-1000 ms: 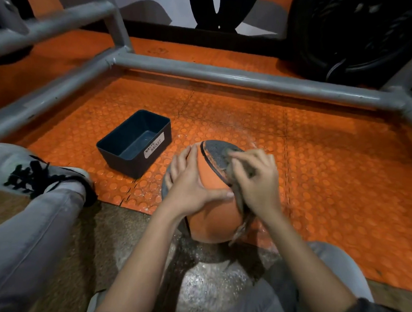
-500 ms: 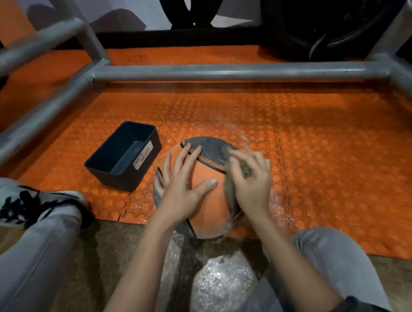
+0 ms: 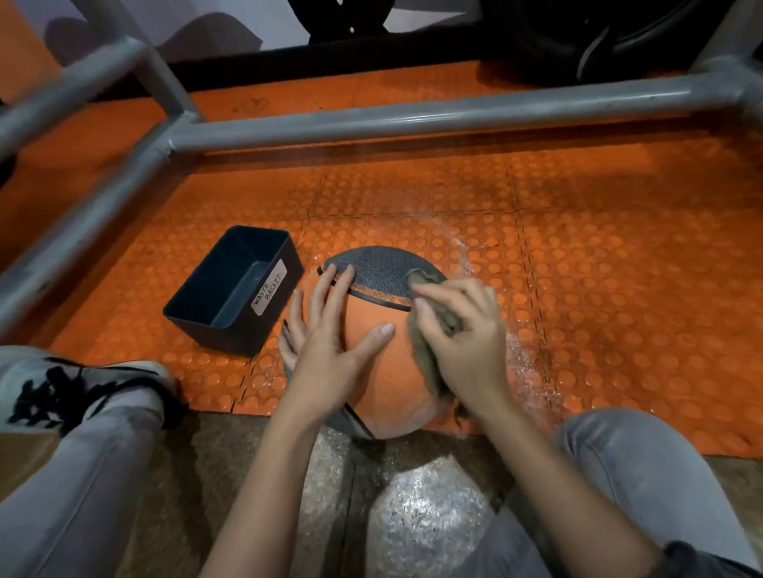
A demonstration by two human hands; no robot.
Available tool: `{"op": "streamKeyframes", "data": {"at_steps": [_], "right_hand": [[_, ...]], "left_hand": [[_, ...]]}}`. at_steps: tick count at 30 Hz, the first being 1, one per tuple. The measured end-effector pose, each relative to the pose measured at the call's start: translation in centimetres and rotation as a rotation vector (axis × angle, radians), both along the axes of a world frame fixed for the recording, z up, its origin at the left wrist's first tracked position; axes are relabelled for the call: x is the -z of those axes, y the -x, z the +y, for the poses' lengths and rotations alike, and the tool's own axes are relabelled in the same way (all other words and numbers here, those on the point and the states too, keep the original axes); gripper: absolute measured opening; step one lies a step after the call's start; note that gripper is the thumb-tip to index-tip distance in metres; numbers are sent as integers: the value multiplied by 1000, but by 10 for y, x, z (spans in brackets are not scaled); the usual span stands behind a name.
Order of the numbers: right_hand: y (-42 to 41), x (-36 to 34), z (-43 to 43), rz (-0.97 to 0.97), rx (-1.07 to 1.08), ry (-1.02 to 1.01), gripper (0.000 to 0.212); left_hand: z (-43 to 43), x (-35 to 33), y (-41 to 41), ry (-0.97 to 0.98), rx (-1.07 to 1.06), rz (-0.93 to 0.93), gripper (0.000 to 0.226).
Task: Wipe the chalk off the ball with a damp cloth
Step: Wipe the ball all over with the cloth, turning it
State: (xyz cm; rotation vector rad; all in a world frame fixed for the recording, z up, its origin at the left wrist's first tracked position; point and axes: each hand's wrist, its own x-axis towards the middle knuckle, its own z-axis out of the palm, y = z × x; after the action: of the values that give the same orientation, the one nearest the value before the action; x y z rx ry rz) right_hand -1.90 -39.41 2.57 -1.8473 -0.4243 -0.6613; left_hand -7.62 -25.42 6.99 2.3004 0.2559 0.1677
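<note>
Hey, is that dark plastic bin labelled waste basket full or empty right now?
Empty, as far as shows: the dark rectangular plastic bin stands upright on the orange mat, open top up, its bare floor visible.

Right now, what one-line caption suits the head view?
Left hand steadies the orange ball while the right hand rubs a cloth over it, beside a dark bin.

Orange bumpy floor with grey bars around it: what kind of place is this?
Probably a gym or training room. The orange studded rubber floor mats, the grey metal tube frame that looks like an exercise rack, and the orange and grey textured ball all point that way.
</note>
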Motion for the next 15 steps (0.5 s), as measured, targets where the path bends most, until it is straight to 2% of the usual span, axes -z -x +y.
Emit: {"op": "streamKeyframes", "data": {"at_steps": [4,5,7,9,11,13,15], "right_hand": [[-28,22,-24,523,32,-303,22],[-28,24,-26,580,21,-341,23],[-18,12,-21,525,33,-340,22],[0,-7,-4,269,-18,-258,19],[18,-15,17,30,-63,-48,15],[16,-14,16,-18,-23,19,18],[0,-4,2,77,51,-80,17]], "left_hand": [[2,0,1,22,-5,-4,67],[2,0,1,19,-5,-10,68],[2,0,1,17,-19,-20,71],[0,0,-1,-9,-20,-23,72],[-3,1,-2,-42,1,6,68],[-7,2,-2,-48,17,2,66],[-10,-1,-3,-31,9,1,70]]}}
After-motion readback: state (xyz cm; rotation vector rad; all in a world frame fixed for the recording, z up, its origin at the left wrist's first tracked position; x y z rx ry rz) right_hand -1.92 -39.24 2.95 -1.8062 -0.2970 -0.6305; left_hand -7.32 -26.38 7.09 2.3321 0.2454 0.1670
